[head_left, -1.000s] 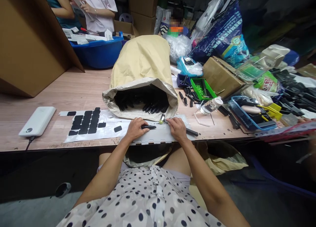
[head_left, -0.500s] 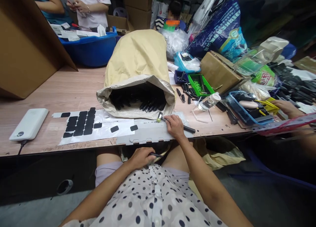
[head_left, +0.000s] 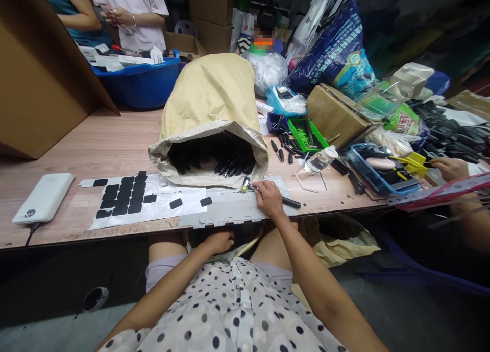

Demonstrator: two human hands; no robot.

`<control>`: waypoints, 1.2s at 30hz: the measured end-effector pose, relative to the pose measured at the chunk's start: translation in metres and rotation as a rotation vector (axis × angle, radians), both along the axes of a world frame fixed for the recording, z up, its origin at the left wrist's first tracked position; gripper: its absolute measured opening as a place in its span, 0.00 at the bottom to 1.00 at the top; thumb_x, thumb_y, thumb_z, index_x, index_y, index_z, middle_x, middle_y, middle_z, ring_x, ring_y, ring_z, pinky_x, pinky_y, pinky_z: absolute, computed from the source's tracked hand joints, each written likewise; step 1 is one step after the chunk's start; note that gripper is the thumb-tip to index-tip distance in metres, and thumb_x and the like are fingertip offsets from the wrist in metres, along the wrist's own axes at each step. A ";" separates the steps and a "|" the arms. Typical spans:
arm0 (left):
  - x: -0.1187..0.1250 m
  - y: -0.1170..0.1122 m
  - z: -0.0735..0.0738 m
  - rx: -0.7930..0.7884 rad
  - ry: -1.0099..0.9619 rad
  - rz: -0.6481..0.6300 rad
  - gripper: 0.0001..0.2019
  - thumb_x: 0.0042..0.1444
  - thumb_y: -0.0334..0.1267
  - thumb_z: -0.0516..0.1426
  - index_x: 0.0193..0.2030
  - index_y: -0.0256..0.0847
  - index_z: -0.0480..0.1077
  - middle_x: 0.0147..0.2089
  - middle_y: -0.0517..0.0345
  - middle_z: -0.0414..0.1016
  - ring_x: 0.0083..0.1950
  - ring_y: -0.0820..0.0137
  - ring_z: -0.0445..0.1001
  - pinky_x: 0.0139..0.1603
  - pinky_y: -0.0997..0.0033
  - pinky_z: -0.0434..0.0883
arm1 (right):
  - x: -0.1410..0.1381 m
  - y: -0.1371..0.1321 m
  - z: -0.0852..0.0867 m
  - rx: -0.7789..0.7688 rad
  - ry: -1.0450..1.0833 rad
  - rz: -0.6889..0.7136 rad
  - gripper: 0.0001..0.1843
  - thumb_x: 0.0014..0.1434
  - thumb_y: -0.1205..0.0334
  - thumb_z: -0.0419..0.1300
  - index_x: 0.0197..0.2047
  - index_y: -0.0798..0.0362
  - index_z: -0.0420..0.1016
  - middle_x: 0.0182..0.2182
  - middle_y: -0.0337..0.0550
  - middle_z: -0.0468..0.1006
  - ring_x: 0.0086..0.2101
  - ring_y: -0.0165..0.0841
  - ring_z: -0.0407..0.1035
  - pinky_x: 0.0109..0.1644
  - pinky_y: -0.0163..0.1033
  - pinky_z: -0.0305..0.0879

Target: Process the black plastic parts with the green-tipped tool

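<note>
My right hand (head_left: 270, 198) rests on a grey notched mat (head_left: 225, 210) at the table's front edge, closed round a small hammer-like tool (head_left: 291, 203) with a black handle; its metal head with a yellow-green tip (head_left: 244, 187) lies on the mat. My left hand (head_left: 218, 242) is below the table edge over my lap, above a tan bag between my knees, fingers loosely stretched with nothing showing in them. Just behind the mat a tan paper sack (head_left: 210, 101) lies on its side, its mouth full of slim black parts (head_left: 218, 160).
A white sheet with several black pads (head_left: 126, 198) lies left of the mat, with a white power bank (head_left: 44, 197) further left. A green tray (head_left: 306, 135), clear bottle (head_left: 321, 160), blue basket (head_left: 383, 176) and another person's hand (head_left: 451, 168) are at the right. A blue basin (head_left: 141, 84) and big carton (head_left: 38, 76) stand behind.
My left hand left the mat with a slim black part, dropped below the table edge, and now shows no part. My right hand stayed on the tool.
</note>
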State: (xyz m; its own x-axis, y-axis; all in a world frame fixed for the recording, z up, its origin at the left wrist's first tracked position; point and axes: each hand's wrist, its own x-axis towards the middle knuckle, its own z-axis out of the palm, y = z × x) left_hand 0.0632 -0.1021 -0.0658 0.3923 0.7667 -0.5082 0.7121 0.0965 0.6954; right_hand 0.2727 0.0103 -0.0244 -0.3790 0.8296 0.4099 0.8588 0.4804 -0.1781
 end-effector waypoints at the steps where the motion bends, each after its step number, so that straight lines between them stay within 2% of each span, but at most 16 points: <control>1: -0.001 -0.001 0.012 -0.003 -0.031 -0.079 0.10 0.53 0.38 0.60 0.41 0.48 0.81 0.44 0.53 0.85 0.49 0.54 0.81 0.52 0.56 0.76 | 0.000 0.000 0.000 0.000 0.003 0.000 0.15 0.66 0.65 0.54 0.51 0.47 0.79 0.39 0.47 0.75 0.41 0.40 0.64 0.44 0.42 0.61; 3: -0.003 0.004 0.040 -0.034 -0.163 -0.238 0.07 0.52 0.38 0.61 0.37 0.50 0.81 0.37 0.58 0.84 0.42 0.58 0.82 0.47 0.60 0.76 | 0.000 0.000 -0.001 0.001 0.009 0.001 0.15 0.66 0.66 0.54 0.51 0.47 0.79 0.39 0.47 0.75 0.41 0.40 0.64 0.44 0.42 0.61; 5: -0.007 0.019 0.070 -0.096 -0.360 -0.280 0.07 0.56 0.42 0.61 0.39 0.50 0.81 0.34 0.61 0.83 0.36 0.64 0.81 0.39 0.65 0.76 | -0.001 0.000 0.000 0.005 0.011 0.001 0.15 0.65 0.66 0.54 0.51 0.48 0.79 0.38 0.47 0.75 0.41 0.40 0.64 0.44 0.42 0.61; 7: -0.014 0.045 0.095 -0.061 -0.498 -0.115 0.12 0.61 0.46 0.58 0.44 0.47 0.80 0.34 0.59 0.82 0.34 0.65 0.79 0.33 0.67 0.75 | -0.001 0.000 0.000 0.010 0.007 0.003 0.15 0.65 0.66 0.54 0.51 0.48 0.79 0.38 0.47 0.75 0.40 0.40 0.64 0.44 0.42 0.61; 8: -0.018 0.061 0.103 0.061 -0.484 0.034 0.13 0.63 0.46 0.56 0.45 0.45 0.80 0.35 0.58 0.83 0.34 0.65 0.79 0.35 0.67 0.75 | -0.001 0.000 0.001 0.011 0.004 0.005 0.15 0.65 0.66 0.55 0.50 0.48 0.79 0.38 0.47 0.75 0.40 0.40 0.64 0.44 0.42 0.61; 10: -0.026 0.094 0.111 0.369 -0.356 0.395 0.15 0.65 0.42 0.53 0.48 0.42 0.79 0.40 0.55 0.83 0.40 0.64 0.79 0.42 0.65 0.76 | -0.001 0.000 0.001 0.009 -0.002 0.010 0.15 0.65 0.66 0.55 0.50 0.48 0.79 0.38 0.46 0.75 0.40 0.39 0.64 0.44 0.41 0.61; 12: -0.034 0.125 0.109 0.513 -0.154 0.652 0.15 0.65 0.38 0.52 0.48 0.40 0.79 0.43 0.52 0.83 0.46 0.62 0.79 0.48 0.64 0.74 | -0.001 0.000 0.001 0.003 -0.006 0.012 0.14 0.65 0.66 0.55 0.50 0.48 0.79 0.38 0.46 0.75 0.40 0.39 0.64 0.44 0.41 0.61; 14: -0.038 0.149 0.101 0.512 0.019 0.747 0.15 0.63 0.36 0.53 0.47 0.38 0.80 0.44 0.48 0.83 0.49 0.59 0.79 0.51 0.64 0.73 | -0.002 0.000 0.001 -0.003 -0.006 0.009 0.14 0.65 0.66 0.55 0.50 0.48 0.79 0.38 0.46 0.75 0.40 0.40 0.64 0.44 0.41 0.61; 17: -0.040 0.166 0.088 0.451 0.159 0.718 0.14 0.62 0.38 0.55 0.46 0.40 0.81 0.46 0.44 0.83 0.52 0.55 0.79 0.50 0.63 0.72 | -0.002 0.001 0.001 -0.008 0.002 0.008 0.14 0.65 0.66 0.55 0.50 0.48 0.79 0.39 0.46 0.75 0.41 0.40 0.64 0.44 0.42 0.61; 22: -0.043 0.170 0.080 0.457 0.199 0.646 0.09 0.60 0.41 0.59 0.41 0.44 0.81 0.46 0.45 0.83 0.51 0.52 0.79 0.48 0.62 0.71 | -0.003 0.001 0.001 -0.008 0.013 0.004 0.14 0.65 0.66 0.54 0.49 0.48 0.79 0.38 0.46 0.75 0.40 0.40 0.64 0.44 0.42 0.60; 26: -0.050 0.163 0.081 0.458 0.003 0.751 0.06 0.57 0.38 0.62 0.32 0.41 0.78 0.34 0.50 0.80 0.43 0.58 0.78 0.44 0.64 0.70 | -0.003 0.001 0.000 -0.009 0.012 0.005 0.15 0.66 0.66 0.54 0.50 0.48 0.79 0.39 0.47 0.75 0.40 0.40 0.63 0.44 0.42 0.60; 30: -0.055 0.139 0.084 0.263 -0.513 0.921 0.10 0.57 0.43 0.63 0.29 0.40 0.74 0.23 0.61 0.69 0.28 0.70 0.71 0.33 0.70 0.69 | -0.003 0.002 -0.001 -0.001 0.007 0.008 0.15 0.66 0.65 0.54 0.50 0.48 0.79 0.38 0.47 0.74 0.40 0.40 0.63 0.44 0.42 0.60; 33: -0.055 0.116 0.087 0.077 -0.828 1.004 0.14 0.51 0.46 0.67 0.27 0.39 0.71 0.22 0.63 0.68 0.25 0.74 0.69 0.29 0.74 0.69 | -0.002 0.002 -0.001 -0.005 -0.001 0.010 0.15 0.66 0.65 0.54 0.50 0.47 0.79 0.38 0.47 0.74 0.40 0.40 0.63 0.44 0.42 0.60; 36: -0.053 0.098 0.092 -0.009 -0.887 1.037 0.16 0.46 0.45 0.69 0.25 0.38 0.69 0.23 0.62 0.70 0.25 0.76 0.69 0.28 0.75 0.69 | -0.001 0.003 -0.002 -0.012 -0.013 0.008 0.15 0.66 0.65 0.54 0.51 0.47 0.79 0.38 0.47 0.73 0.41 0.41 0.62 0.45 0.43 0.59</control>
